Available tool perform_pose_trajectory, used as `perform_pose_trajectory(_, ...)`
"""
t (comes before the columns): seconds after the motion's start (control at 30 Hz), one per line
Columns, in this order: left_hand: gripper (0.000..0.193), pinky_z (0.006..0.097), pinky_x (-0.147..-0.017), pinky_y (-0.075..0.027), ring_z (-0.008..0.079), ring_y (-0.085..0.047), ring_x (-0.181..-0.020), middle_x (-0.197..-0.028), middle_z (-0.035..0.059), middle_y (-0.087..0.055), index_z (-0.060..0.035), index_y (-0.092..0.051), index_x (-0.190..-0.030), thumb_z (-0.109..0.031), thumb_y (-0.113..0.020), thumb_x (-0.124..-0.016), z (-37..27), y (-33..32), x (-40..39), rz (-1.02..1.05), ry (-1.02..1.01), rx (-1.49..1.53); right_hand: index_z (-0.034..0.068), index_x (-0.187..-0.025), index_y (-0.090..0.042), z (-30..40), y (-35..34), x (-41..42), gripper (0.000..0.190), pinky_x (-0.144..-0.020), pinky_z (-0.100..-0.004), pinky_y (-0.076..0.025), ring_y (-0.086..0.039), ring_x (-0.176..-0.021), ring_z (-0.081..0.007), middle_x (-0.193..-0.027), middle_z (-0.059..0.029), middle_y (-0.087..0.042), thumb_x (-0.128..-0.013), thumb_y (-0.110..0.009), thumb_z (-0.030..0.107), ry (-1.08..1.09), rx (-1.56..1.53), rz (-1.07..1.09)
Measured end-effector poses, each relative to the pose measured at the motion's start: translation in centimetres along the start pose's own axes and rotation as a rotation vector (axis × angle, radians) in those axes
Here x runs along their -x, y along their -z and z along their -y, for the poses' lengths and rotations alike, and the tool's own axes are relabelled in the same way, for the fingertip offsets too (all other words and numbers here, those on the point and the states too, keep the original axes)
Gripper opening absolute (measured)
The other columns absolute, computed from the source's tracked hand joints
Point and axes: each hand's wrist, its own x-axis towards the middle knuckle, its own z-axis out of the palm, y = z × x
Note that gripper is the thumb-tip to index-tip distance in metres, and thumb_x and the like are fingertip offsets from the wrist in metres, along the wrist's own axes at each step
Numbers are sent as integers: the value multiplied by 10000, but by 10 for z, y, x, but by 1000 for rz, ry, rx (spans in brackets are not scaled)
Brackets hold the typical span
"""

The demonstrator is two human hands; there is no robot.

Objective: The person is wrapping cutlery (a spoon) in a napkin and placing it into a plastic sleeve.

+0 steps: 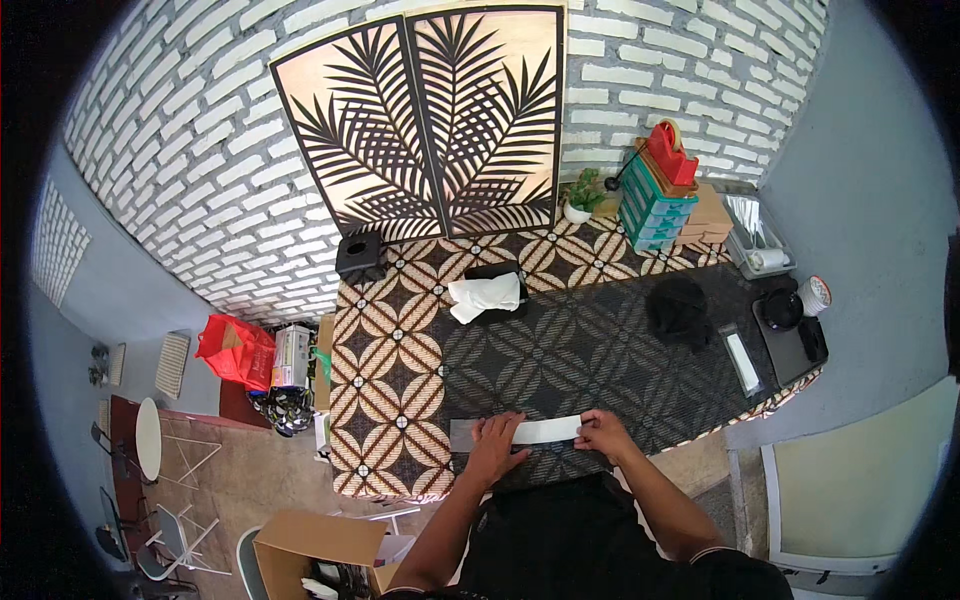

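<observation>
A long white strip lies crosswise on the dark mesh table mat, close to the table's front edge. My right hand pinches its right end between thumb and fingers. Over the strip's left part rests my left hand, palm down, fingers spread and thumb apart. A greyish, see-through plastic sleeve shows to the left of that hand; how far it runs under the fingers is hidden. Farther right, a second white strip lies within a clear sleeve.
A black holder with white tissue and a black cloth item are on the mat. At the back stand a green drawer unit, a red tape dispenser and a potted plant. A cardboard box sits front left.
</observation>
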Motion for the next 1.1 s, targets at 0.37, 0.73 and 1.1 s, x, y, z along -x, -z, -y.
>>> perform_pose_trajectory(0.37, 720, 497, -1130, -217, 261, -433, -1266, -1338, 66, -492, -117, -433, -1391, -376, -741, -794, 12, -8, -8, 54, -89, -74, 6, -913, -596, 0, -45, 0, 144, -502, -256, -487, -604, -594, -107, -743, -63, -644, -846, -702, 77, 241, 254, -64)
perform_pose_trajectory(0.73, 712, 493, -1133, -212, 257, -436, -1275, -1333, 83, -512, -113, -435, -1389, -415, -723, -812, 11, 5, -7, 93, -78, 20, 21, -989, -549, 6, -52, 7, 174, -376, -244, -407, -551, -527, -95, -708, -41, -605, -865, -665, 59, 155, 104, -71)
perform_pose_trajectory(1.1, 589, 476, -1106, -249, 291, -438, -1257, -1307, 105, -517, -111, -504, -1327, -301, -727, -817, 16, 10, -8, 106, -80, 28, -7, -931, -635, 0, -47, 9, 105, -421, -235, -469, -561, -569, -88, -734, -39, -622, -868, -664, 72, 141, 125, -61)
